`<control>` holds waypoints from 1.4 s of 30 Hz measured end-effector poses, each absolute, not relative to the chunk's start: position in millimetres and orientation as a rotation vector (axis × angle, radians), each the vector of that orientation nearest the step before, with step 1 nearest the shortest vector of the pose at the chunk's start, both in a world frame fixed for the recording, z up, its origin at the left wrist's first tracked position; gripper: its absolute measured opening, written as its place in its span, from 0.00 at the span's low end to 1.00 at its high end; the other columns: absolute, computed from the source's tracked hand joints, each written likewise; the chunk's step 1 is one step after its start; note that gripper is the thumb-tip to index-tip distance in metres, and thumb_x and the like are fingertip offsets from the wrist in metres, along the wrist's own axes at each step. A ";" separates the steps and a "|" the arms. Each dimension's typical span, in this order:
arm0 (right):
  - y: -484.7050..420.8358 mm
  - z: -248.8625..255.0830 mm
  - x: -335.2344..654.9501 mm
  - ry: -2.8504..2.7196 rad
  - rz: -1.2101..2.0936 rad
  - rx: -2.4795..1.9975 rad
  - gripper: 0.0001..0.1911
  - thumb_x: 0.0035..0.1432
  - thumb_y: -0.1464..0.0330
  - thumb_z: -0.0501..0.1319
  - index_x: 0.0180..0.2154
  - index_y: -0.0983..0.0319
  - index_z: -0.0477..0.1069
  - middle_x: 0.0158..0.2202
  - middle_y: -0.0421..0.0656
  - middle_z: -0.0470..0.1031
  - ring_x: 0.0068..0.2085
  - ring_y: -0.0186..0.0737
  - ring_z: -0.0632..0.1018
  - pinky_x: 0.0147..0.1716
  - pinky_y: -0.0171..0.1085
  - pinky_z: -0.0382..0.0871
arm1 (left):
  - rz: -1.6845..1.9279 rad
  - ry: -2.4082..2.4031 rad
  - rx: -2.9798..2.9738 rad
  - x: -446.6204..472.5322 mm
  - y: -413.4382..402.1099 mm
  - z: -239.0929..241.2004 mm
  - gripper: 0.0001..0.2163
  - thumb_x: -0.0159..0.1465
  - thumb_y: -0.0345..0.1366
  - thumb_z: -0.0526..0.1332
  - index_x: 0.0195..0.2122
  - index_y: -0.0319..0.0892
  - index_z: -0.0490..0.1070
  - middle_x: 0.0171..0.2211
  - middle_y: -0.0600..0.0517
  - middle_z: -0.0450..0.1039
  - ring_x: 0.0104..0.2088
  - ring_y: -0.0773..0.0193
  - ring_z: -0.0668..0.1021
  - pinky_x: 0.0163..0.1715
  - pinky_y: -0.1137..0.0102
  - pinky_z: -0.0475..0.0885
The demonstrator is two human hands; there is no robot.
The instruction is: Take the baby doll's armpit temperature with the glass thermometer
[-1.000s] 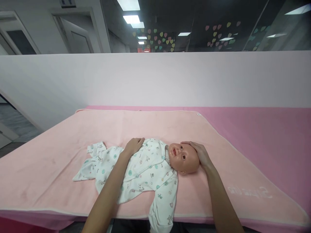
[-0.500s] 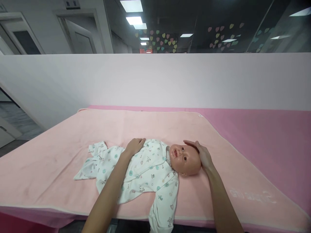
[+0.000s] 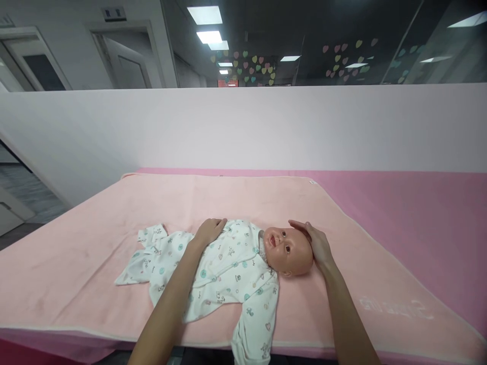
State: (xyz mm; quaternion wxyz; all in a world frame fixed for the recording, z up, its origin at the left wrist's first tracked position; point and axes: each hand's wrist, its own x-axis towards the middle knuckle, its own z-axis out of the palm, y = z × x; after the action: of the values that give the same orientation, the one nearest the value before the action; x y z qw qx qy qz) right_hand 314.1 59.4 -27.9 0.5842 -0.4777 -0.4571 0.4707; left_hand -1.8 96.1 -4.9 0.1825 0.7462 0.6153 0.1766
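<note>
A baby doll (image 3: 289, 251) lies on its back across a peach blanket (image 3: 182, 197), its head to the right. It wears a white printed romper (image 3: 232, 274) whose near sleeve hangs over the front edge and whose legs look flat. On the doll's far side, my left hand (image 3: 211, 230) rests on the romper at the belly, fingers laid flat and partly hidden. My right hand (image 3: 315, 243) cups the top of the doll's head, with its fingers stretched along the forehead. Neither hand is closed around anything.
Under the blanket is a pink surface (image 3: 426, 218), seen on the right and along the back. A low white wall (image 3: 243, 126) borders the far side. Behind it stands dark glass (image 3: 258, 30) with heart stickers, and there are doors (image 3: 129, 66) at the left.
The camera view has tilted very slightly. Both hands stay where they were on the doll, which has not visibly moved on the blanket.
</note>
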 end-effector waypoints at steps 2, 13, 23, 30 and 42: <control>60.0 -29.4 315.0 -1.050 1.082 -1.104 0.24 0.48 0.48 0.56 0.35 0.59 0.77 0.44 0.45 0.75 0.51 0.50 0.70 0.50 0.43 0.61 | 0.499 1.739 2.105 -1.7 96.1 -4.8 0.27 0.61 0.51 0.39 0.26 0.40 0.72 0.29 0.45 0.75 0.32 0.57 0.74 0.32 0.69 0.63; 56.0 -24.7 314.9 -1.195 1.164 -1.144 0.25 0.50 0.49 0.55 0.36 0.61 0.77 0.40 0.46 0.77 0.45 0.49 0.74 0.45 0.42 0.64 | 0.515 1.753 2.103 -0.9 95.4 -3.9 0.26 0.62 0.51 0.40 0.23 0.40 0.70 0.27 0.46 0.75 0.30 0.57 0.74 0.31 0.69 0.62; 54.4 -22.5 313.8 -1.241 1.188 -1.096 0.22 0.52 0.52 0.56 0.37 0.60 0.76 0.44 0.45 0.75 0.48 0.49 0.72 0.49 0.42 0.62 | 0.517 1.744 2.110 -1.3 96.0 -5.3 0.26 0.62 0.51 0.40 0.24 0.41 0.71 0.27 0.46 0.75 0.31 0.57 0.74 0.32 0.69 0.63; 54.6 -23.3 314.8 -1.252 1.165 -1.098 0.21 0.52 0.53 0.56 0.37 0.61 0.76 0.44 0.44 0.75 0.48 0.48 0.71 0.48 0.41 0.62 | 0.517 1.739 2.104 -1.6 95.9 -5.1 0.26 0.61 0.51 0.40 0.24 0.40 0.70 0.27 0.46 0.74 0.31 0.57 0.74 0.32 0.69 0.63; 52.6 -20.2 312.6 -1.238 1.159 -1.108 0.19 0.51 0.54 0.57 0.35 0.61 0.77 0.44 0.44 0.75 0.48 0.49 0.71 0.48 0.41 0.62 | 0.517 1.746 2.086 -1.4 95.5 -4.1 0.26 0.61 0.52 0.40 0.25 0.40 0.71 0.28 0.45 0.75 0.31 0.56 0.74 0.32 0.69 0.64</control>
State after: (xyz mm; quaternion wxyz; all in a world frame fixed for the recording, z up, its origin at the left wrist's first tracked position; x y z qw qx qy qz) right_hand 312.6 52.6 -20.2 0.5294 -0.4641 -0.5186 0.4852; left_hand -1.4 95.5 -4.1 0.1852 0.7403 0.6197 0.1834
